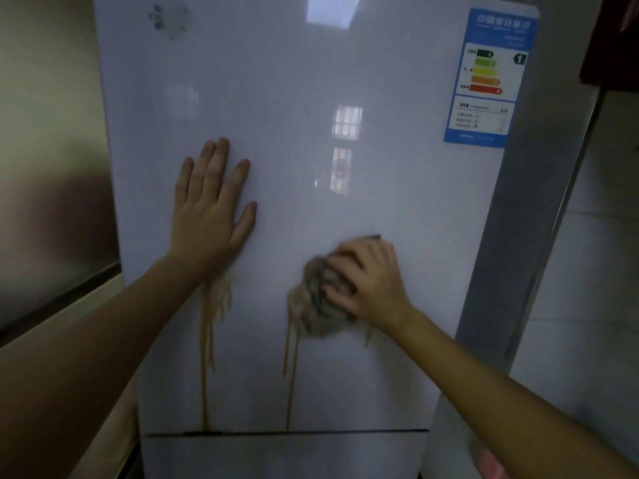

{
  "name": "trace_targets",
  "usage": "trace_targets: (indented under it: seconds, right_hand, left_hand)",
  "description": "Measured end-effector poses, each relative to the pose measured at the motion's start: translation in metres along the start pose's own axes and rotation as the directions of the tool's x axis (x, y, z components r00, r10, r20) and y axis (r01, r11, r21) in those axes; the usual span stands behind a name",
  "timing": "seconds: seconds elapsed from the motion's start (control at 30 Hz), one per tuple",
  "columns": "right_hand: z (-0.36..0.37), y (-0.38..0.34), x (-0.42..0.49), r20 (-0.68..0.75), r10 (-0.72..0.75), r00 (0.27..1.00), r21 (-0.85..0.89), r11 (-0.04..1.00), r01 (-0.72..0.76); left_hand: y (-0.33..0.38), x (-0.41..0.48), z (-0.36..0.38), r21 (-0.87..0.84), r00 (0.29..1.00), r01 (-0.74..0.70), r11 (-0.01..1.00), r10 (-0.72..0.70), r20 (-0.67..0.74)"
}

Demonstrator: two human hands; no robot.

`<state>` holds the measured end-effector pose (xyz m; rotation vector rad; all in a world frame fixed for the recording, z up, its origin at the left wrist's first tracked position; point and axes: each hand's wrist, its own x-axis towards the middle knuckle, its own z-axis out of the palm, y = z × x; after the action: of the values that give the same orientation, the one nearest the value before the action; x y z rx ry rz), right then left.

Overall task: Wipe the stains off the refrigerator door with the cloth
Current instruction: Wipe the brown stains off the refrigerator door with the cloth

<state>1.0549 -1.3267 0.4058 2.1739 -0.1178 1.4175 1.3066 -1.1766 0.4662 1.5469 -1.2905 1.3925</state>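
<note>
The white glossy refrigerator door [294, 115] fills the view. Brownish-yellow drip stains [207, 340] run down its lower half, one cluster below my left wrist and another [290, 361] below the cloth, reaching the door's bottom edge. My left hand [211, 209] lies flat on the door with fingers spread, holding nothing. My right hand [366, 281] presses a crumpled grey-brown cloth [318, 305] against the door on the right stain cluster. A faint grey smudge [169, 19] marks the door's top left.
A blue energy label [491, 77] is stuck at the door's upper right. A lower door [276, 458] begins under a dark seam. A beige wall and ledge [52, 202] stand left; the fridge's grey side [518, 236] and white tiles [594, 271] are at the right.
</note>
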Motion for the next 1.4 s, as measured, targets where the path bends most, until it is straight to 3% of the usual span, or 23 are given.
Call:
trace_targets:
  seconds: [0.13,0.2,0.27,0.33,0.4,0.47,0.53,0.6,0.77,0.83,1.03,1.2,1.4]
  right_hand:
    - [-0.013,0.011,0.061,-0.186,0.252,0.950,0.018,0.967,-0.254]
    - [-0.009,0.003,0.068,-0.202,0.289,0.936,0.018,0.956,-0.292]
    - [0.003,-0.013,0.057,-0.145,0.235,0.961,0.014,0.972,-0.236]
    - [0.016,-0.030,0.036,-0.053,0.091,0.994,0.015,0.996,-0.090]
    - [0.022,-0.040,0.020,0.027,-0.055,0.998,0.027,0.998,0.054]
    - [0.016,-0.033,0.017,0.050,-0.113,0.992,0.029,0.993,0.111]
    - [0.000,-0.010,0.030,0.019,-0.066,0.998,-0.002,0.998,0.066]
    - [-0.022,0.023,0.050,-0.060,0.064,0.996,-0.060,0.996,-0.068]
    - [-0.068,0.079,0.067,-0.184,0.350,0.918,-0.053,0.929,-0.365]
    - [-0.068,0.079,0.047,-0.165,0.351,0.922,-0.064,0.929,-0.365]
    - [-0.065,0.076,-0.028,-0.045,0.200,0.979,-0.122,0.971,-0.204]
    - [-0.088,0.118,-0.004,-0.099,0.188,0.977,-0.141,0.969,-0.201]
    - [-0.105,0.162,0.071,-0.283,0.208,0.936,-0.116,0.962,-0.248]
  left_hand:
    - [0.000,0.000,-0.001,-0.002,1.000,-0.007,1.000,0.007,-0.012]
    - [-0.002,0.001,-0.002,0.011,0.999,-0.023,1.000,0.023,-0.026]
    - [-0.004,0.002,-0.004,0.022,0.999,-0.027,0.999,0.028,-0.018]
    - [-0.005,0.003,-0.006,0.024,0.999,-0.036,0.999,0.037,-0.023]
    - [-0.006,0.004,-0.007,0.034,0.997,-0.054,0.998,0.055,-0.044]
    - [-0.007,0.004,-0.006,0.043,0.996,-0.061,0.997,0.064,-0.064]
    - [-0.005,0.004,-0.004,0.041,0.995,-0.050,0.998,0.054,-0.085]
    - [0.001,0.004,-0.003,0.027,0.995,-0.019,0.999,0.022,-0.093]
    - [0.031,0.012,-0.001,-0.037,0.987,0.143,0.989,-0.145,-0.073]
    - [0.045,0.016,0.001,-0.054,0.986,0.141,0.988,-0.145,-0.079]
    - [0.097,0.019,0.016,-0.050,0.991,-0.047,0.998,0.040,-0.127]
    - [0.114,0.015,0.036,-0.006,0.988,-0.066,0.998,0.064,-0.141]
    - [0.112,0.013,0.046,-0.006,0.978,-0.074,0.997,0.072,-0.197]
